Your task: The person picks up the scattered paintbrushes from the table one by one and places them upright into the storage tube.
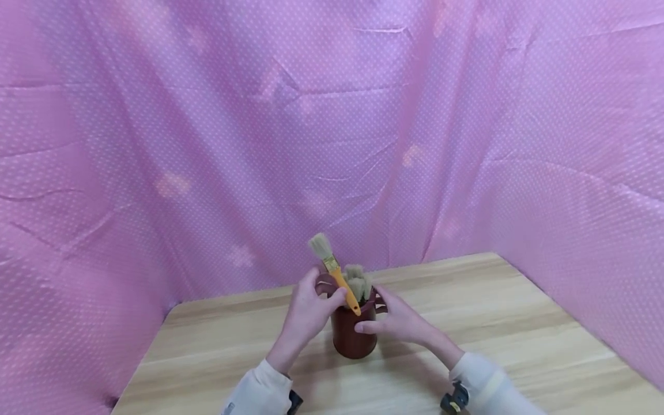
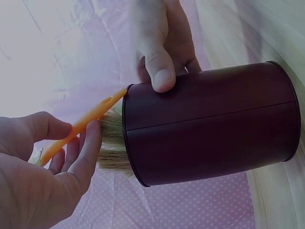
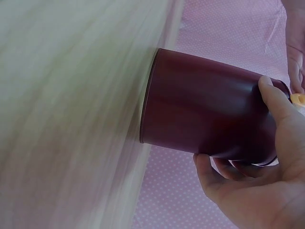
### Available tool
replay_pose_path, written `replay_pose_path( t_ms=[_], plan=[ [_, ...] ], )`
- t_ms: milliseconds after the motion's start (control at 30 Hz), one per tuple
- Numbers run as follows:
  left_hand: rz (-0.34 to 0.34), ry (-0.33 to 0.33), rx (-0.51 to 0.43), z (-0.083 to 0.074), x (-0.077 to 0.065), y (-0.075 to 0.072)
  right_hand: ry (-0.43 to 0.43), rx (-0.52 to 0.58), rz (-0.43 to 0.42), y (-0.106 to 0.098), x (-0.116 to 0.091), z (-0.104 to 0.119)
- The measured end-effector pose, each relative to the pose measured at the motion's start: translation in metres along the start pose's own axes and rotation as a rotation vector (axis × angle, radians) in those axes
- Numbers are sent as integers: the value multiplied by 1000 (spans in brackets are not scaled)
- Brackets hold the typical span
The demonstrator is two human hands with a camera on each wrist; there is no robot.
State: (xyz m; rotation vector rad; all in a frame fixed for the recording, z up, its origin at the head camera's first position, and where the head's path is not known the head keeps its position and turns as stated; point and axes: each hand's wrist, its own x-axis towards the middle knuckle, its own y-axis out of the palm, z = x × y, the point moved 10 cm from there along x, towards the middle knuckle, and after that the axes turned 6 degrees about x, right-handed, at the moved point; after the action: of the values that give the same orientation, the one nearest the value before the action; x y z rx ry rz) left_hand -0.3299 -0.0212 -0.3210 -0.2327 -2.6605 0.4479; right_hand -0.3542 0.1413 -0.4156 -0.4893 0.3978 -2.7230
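Note:
A dark red cylindrical holder (image 1: 354, 337) stands upright on the table, with several pale bristle heads (image 1: 357, 282) sticking out of its top. My left hand (image 1: 308, 308) pinches a paintbrush (image 1: 339, 276) by its orange handle between thumb and fingers. The brush tilts, its pale bristles up and to the left, and its handle end is at the holder's rim. From the other side my right hand (image 1: 396, 320) grips the holder near the top, the thumb (image 3: 279, 102) on the wall and fingers curled along the side. Whether the handle end touches the rim, I cannot tell.
The light wood-grain table (image 1: 207, 346) extends around the holder. Behind and at both sides hangs a pink dotted cloth (image 1: 290, 144), meeting the table's back edge. Small dark devices (image 1: 455, 397) are strapped at both wrists, over pale sleeves.

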Motion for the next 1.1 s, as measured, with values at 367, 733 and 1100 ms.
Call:
replay_pose_path(
  t_ms=[367, 733, 1100],
  plan=[
    [-81, 97, 102, -9, 6, -12, 3, -26, 7, -2, 1, 6],
    [12, 266, 376, -15, 4, 1, -14, -20, 24, 3, 5, 4],
    [71, 218, 327, -12, 4, -9, -16, -3, 30, 2, 1, 2]
  ],
)
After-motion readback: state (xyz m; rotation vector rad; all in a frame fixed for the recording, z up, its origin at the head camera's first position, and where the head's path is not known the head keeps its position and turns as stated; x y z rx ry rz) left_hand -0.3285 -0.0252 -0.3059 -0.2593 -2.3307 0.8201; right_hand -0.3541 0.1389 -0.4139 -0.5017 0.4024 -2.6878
